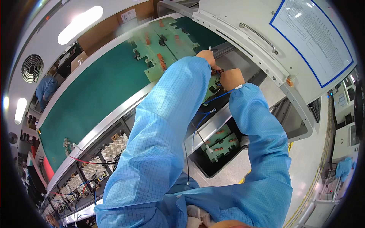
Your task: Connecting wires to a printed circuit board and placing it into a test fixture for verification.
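My left hand (207, 57) reaches over the far bench edge with its fingers bent toward my right hand. A thin, pale-tipped stick (210, 48) pokes up beside it. My right hand (232, 79) is curled just to the right, the fingertips of both hands meeting over a small green board fixture (213, 89) with dark parts. What lies between the fingers is too small and covered to make out. A blue cord (222, 96) runs from my right cuff to the fixture's near side. Left of my hands lies a large green fixture plate (152, 51) with orange clips.
A green mat (85, 100) covers the bench. Below its metal edge stands a black bin (208, 167) holding green boards (222, 142). Loose cables hang near my arms. At the right rises a white machine cover with a handle (258, 38). Racks of wired modules (114, 150) sit at lower left.
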A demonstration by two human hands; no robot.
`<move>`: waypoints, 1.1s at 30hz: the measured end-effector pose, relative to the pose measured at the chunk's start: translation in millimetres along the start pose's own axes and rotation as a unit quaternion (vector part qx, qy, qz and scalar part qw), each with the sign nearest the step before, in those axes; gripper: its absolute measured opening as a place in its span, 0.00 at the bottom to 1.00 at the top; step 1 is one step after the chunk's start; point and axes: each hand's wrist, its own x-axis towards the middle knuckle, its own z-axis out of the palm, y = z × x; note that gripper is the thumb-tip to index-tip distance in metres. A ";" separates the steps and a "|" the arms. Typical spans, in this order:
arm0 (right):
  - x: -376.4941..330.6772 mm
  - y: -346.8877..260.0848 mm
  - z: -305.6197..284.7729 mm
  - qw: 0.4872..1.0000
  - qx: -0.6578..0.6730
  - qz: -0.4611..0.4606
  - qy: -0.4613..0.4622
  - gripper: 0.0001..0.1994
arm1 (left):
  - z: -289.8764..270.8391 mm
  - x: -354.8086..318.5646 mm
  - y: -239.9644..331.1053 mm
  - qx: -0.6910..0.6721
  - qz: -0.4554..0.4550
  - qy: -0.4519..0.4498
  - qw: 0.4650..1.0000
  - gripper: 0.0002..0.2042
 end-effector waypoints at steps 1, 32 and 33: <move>1.2 7.6 5.8 1.000 -0.004 0.003 -0.004 0.10 | -3.1 -0.8 12.3 0.047 -0.037 -0.015 0.998 0.23; 3.2 24.2 38.3 0.996 0.005 -0.041 0.079 0.13 | -12.5 -33.8 68.3 0.288 0.221 -0.025 0.931 0.11; 2.0 23.1 50.5 0.982 0.119 0.035 0.142 0.13 | -15.6 -37.0 72.8 0.301 0.227 -0.021 0.926 0.11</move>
